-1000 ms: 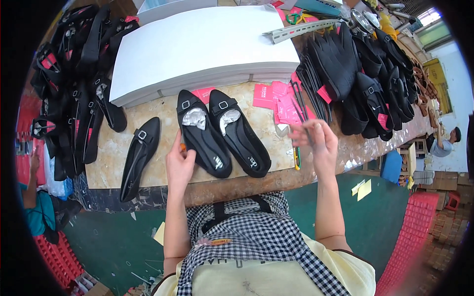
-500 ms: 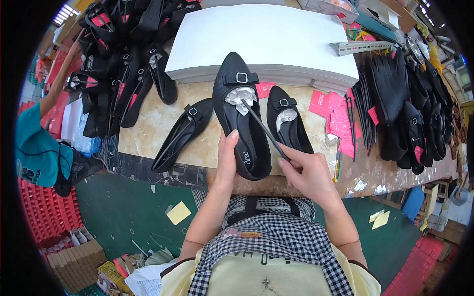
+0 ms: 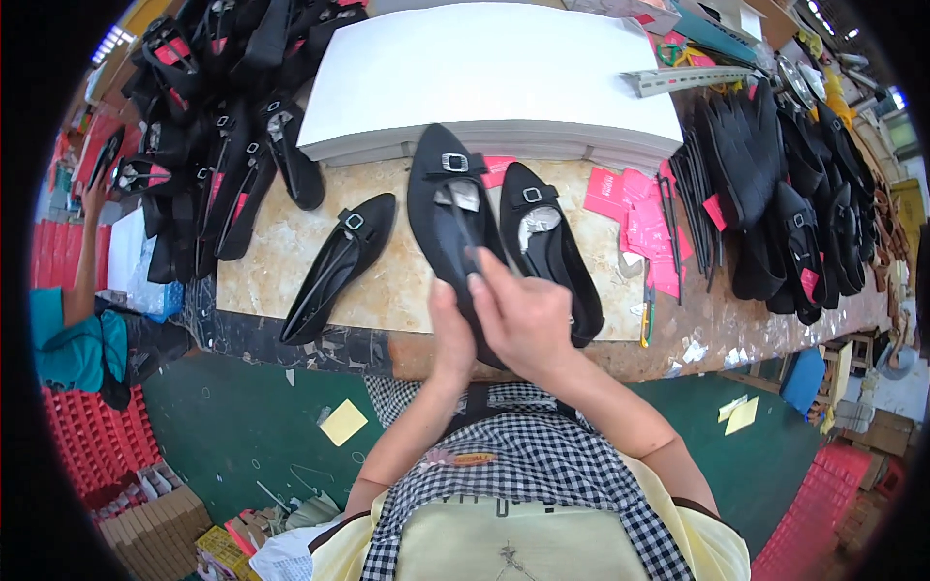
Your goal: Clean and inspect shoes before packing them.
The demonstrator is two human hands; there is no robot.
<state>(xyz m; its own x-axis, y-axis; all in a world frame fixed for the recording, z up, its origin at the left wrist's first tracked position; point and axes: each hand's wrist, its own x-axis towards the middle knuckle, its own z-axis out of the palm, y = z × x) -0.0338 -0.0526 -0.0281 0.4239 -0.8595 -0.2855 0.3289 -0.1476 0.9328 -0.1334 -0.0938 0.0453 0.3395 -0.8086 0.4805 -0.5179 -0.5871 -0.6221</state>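
Observation:
A black pointed flat shoe [image 3: 428, 184] with a square buckle is held over the table's front edge, toe away from me. My left hand [image 3: 451, 337] is closed around its heel end. My right hand [image 3: 528, 318] grips a dark stick [image 3: 462, 225] that runs inside the shoe toward crumpled white paper [image 3: 458, 197] in the toe. The stick's near end is hidden by my fingers. Left of it lies a matching shoe [image 3: 366, 229] with a stick inside. On the right, another shoe [image 3: 572, 266] has paper in its toe and sits close to my right hand.
Behind the shoes stands a thick white paper stack [image 3: 484, 68]. Pink cards [image 3: 639, 218], dark sticks [image 3: 690, 194], a utility knife [image 3: 647, 320] and piled black shoes [image 3: 746, 165] are at right. More shoes [image 3: 232, 184] heap at left, near another person's arm [image 3: 82, 252] raising a shoe.
My right hand has moved left and in over the held shoe, pushing the stick lower along it. The shoe has come slightly nearer. The other person's hand now holds up a shoe.

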